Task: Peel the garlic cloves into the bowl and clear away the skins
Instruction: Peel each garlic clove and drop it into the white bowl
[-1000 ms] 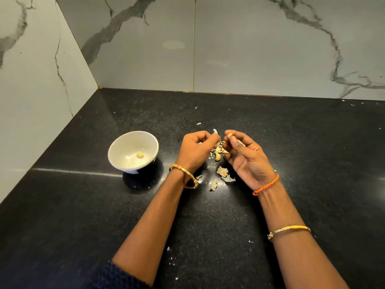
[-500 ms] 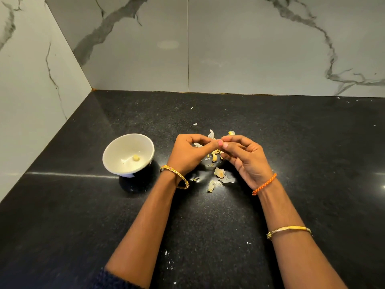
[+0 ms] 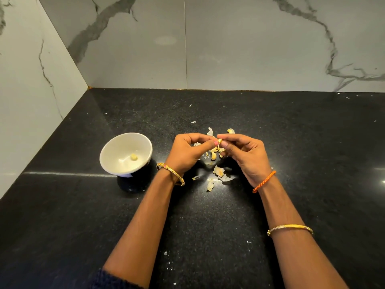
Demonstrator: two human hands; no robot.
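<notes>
Head view: both hands meet above a black counter (image 3: 291, 163), fingertips facing. The left hand (image 3: 185, 153) and right hand (image 3: 243, 155) have their fingers curled, and together they pinch one small yellowish clove (image 3: 220, 140), which sits exactly between the left thumb tip and the right thumb and forefinger tips. Whether any skin clings to it is too small to tell.

Directly beneath the fingertips hang or lie several pale skins (image 3: 214, 154), their number uncertain because the fingers hide part of the cluster. Nearer the wrists, three larger skin pieces (image 3: 218, 171) lie on the counter between the two hands. Beyond the fingertips, on the far side, two more scraps (image 3: 210, 132) show above the knuckles.

Left of the left hand, just beside its wrist, stands one white bowl (image 3: 108, 161), tilted toward the camera, holding one peeled clove (image 3: 134, 157) near its centre.

Each wrist bears one gold bangle (image 3: 173, 174); the right wrist also carries one orange cord (image 3: 264, 181). Small white flecks (image 3: 168, 259) dot the counter between the forearms.
</notes>
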